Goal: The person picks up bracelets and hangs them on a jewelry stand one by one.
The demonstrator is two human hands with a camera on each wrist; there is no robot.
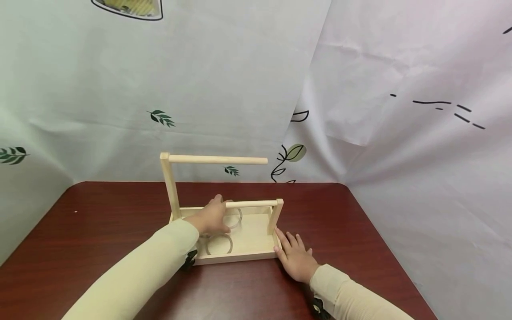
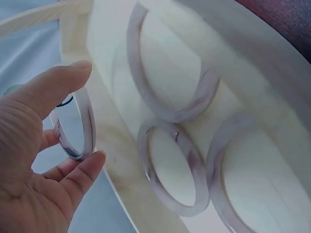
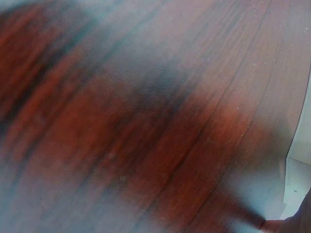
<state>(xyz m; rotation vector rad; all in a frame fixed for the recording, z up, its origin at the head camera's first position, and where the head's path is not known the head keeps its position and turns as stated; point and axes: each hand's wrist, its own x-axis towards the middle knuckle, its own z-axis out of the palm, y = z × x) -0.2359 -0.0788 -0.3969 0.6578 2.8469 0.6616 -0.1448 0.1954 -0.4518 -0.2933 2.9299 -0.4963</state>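
My left hand (image 1: 212, 217) reaches over a pale wooden display stand with a tray base (image 1: 254, 256). In the left wrist view, its thumb and fingers pinch a glossy, pale bangle (image 2: 89, 124). Several similar bangles (image 2: 200, 177) lie inside the tray below, overlapping or side by side. From the head, that hand is close to the free end of the stand's lower bar (image 1: 252, 204), covering part of the tray. My right hand (image 1: 297, 258) rests with fingers extended against the tray's right end; only a bit of it shows at the right wrist view's corner.
A taller post (image 1: 171, 189) at the stand's left end carries a long upper bar (image 1: 218, 159), which juts right above my left hand. Beneath the stand is a dark reddish wood table (image 1: 336, 222). White printed cloth (image 1: 224, 89) hangs behind it and along the sides.
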